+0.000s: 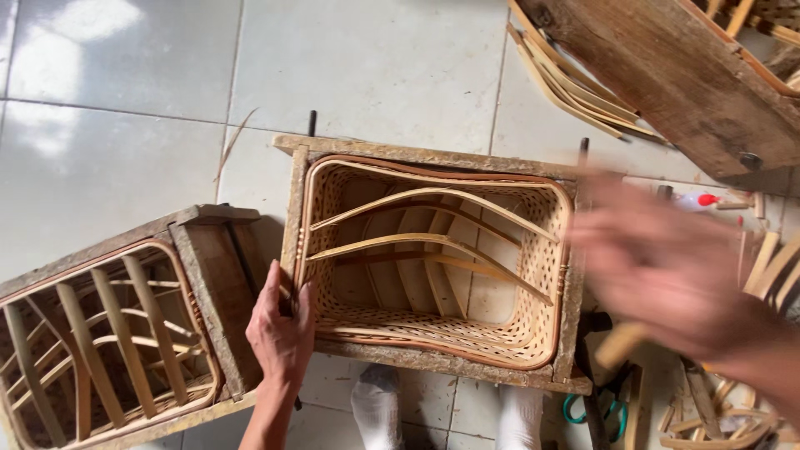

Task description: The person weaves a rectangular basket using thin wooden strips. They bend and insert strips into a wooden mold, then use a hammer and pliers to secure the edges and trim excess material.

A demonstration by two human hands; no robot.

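A woven bamboo basket (500, 333) sits inside a rectangular wooden frame (433, 157) on the tiled floor. Two curved bamboo strips (433, 243) arch across its open mouth. My left hand (282, 329) grips the left edge of the frame and the basket rim. My right hand (667, 267) is blurred in motion over the right side of the frame; a pale wooden handle shows just under it, and whether the hand holds it is unclear.
A second wooden frame with a partly woven basket (108, 333) lies at the lower left. A wooden plank (675, 75) and loose bamboo strips (575, 87) are at the upper right. Scissors with green handles (583, 410), more strips and my socked feet are below.
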